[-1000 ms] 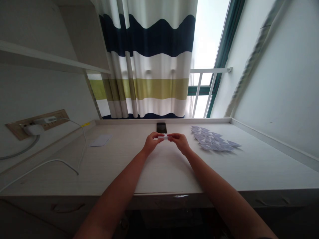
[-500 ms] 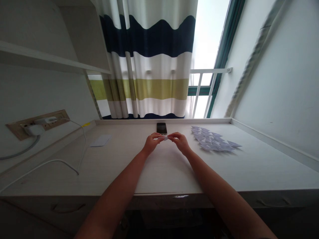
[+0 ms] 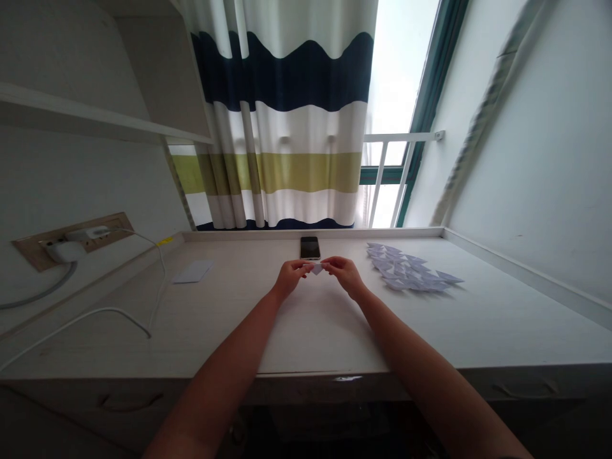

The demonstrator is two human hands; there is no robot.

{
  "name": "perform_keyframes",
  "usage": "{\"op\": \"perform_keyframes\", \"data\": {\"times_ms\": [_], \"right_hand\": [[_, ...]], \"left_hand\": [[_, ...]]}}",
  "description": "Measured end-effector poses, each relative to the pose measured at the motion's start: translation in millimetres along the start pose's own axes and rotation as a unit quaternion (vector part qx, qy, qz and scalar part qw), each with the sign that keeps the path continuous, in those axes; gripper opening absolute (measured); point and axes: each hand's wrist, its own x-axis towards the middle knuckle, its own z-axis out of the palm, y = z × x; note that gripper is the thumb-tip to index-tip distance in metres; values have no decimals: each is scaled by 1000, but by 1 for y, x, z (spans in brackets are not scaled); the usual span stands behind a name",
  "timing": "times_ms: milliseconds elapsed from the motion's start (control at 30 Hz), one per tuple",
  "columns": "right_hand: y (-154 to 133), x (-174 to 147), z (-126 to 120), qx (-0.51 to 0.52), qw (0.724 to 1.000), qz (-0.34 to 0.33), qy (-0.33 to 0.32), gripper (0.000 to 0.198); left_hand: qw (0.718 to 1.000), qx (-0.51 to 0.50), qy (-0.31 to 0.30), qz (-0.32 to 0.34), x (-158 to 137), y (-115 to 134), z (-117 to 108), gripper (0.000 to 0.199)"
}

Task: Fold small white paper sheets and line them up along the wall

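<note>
Between my two hands is a small folded piece of paper (image 3: 317,269), white, with a pointed lower edge towards me. My left hand (image 3: 291,275) pinches its left end with thumb and fingers. On the other end, my right hand (image 3: 345,274) is closed in a similar pinch. A dark-screened phone (image 3: 310,247) lies on the desk just beyond my fingertips. To the right, a spread of several folded paper triangles (image 3: 406,268) lies in overlapping rows. A flat stack of white paper (image 3: 193,271) rests on the left.
The pale wooden desk (image 3: 229,331) has a raised rim along its back and sides. A white cable (image 3: 160,287) runs across its left part from a wall socket (image 3: 71,239). Behind the desk hang striped curtains (image 3: 306,172), beside a window with a white rail (image 3: 401,137).
The folded paper between my fingers has tipped, so more of its pointed face shows. My hands have barely shifted; the other things on the desk stay put.
</note>
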Motion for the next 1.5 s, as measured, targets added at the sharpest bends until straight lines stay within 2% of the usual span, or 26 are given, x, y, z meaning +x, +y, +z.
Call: {"op": "perform_keyframes", "data": {"times_ms": [200,367,567,667,800,967,1100,1233,1367,1500], "right_hand": [[-3,0,-1,25,999,37,1,25],[0,2,-1,16,1000,22,-5,22],[11,4,-1,-124,991,-46,2,16],[13,3,0,-156,986,-66,-4,16],[9,2,2,-140,988,-70,-10,18],[6,3,0,-63,998,-21,-21,25],[10,5,-1,-56,998,-15,-14,25],[10,3,0,-121,990,-67,20,20],[4,-3,5,-213,967,-120,77,15],[4,-6,10,-205,969,-134,31,5]], "left_hand": [[999,-17,21,-20,-1,2,-1,23],[1000,-6,14,-20,0,1,0,25],[991,112,-57,42,-1,-7,-1,24],[985,147,-72,57,-1,-10,-1,26],[986,143,-63,61,1,-12,-2,26],[991,101,-63,54,1,-10,-1,26],[991,100,-76,55,-1,-9,1,26],[989,115,-74,59,-4,-7,2,29],[987,143,-43,64,-6,-4,3,31],[989,130,-39,58,-7,-3,5,32]]}}
